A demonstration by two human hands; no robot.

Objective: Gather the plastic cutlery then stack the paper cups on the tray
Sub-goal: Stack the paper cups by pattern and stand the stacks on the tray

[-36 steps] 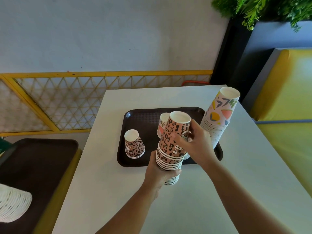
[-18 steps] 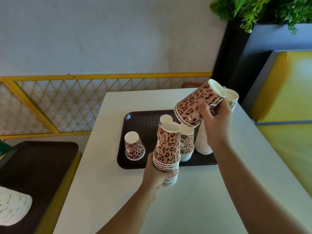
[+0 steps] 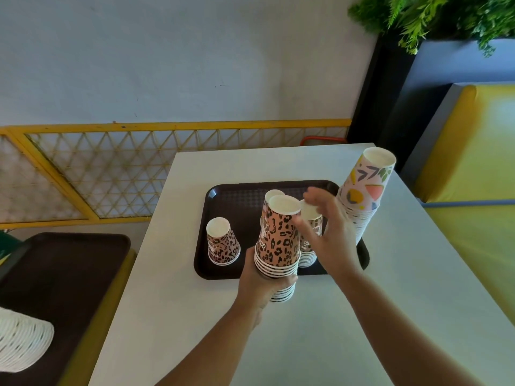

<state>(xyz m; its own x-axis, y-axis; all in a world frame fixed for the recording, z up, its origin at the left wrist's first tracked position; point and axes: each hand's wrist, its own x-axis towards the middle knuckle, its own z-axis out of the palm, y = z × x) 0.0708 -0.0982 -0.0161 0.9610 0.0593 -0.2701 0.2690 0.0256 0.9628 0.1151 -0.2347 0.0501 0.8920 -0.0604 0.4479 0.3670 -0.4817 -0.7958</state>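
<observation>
My left hand (image 3: 262, 280) grips the lower part of a stack of upside-down leopard-print paper cups (image 3: 278, 240), held just above the table at the near edge of the dark brown tray (image 3: 211, 196). My right hand (image 3: 331, 235) hovers empty with spread fingers, right of that stack and beside a short leopard stack (image 3: 310, 215) on the tray. A single leopard cup (image 3: 223, 242) stands upside down at the tray's left. Another cup top (image 3: 274, 193) peeks out behind the held stack. A tall stack of colourful patterned cups (image 3: 365, 190) leans at the tray's right end. No cutlery is visible.
The white table (image 3: 306, 330) runs to the bottom of the view. At left a second dark tray (image 3: 64, 274) lies on a yellow seat, with a white ribbed stack (image 3: 22, 341) lying on it. A yellow bench (image 3: 473, 190) is at right, a yellow lattice fence (image 3: 111, 168) behind.
My right hand took the top leopard cup off the held stack, swung it right toward the tall stack, and is now empty beside the short stack. My left hand kept still.
</observation>
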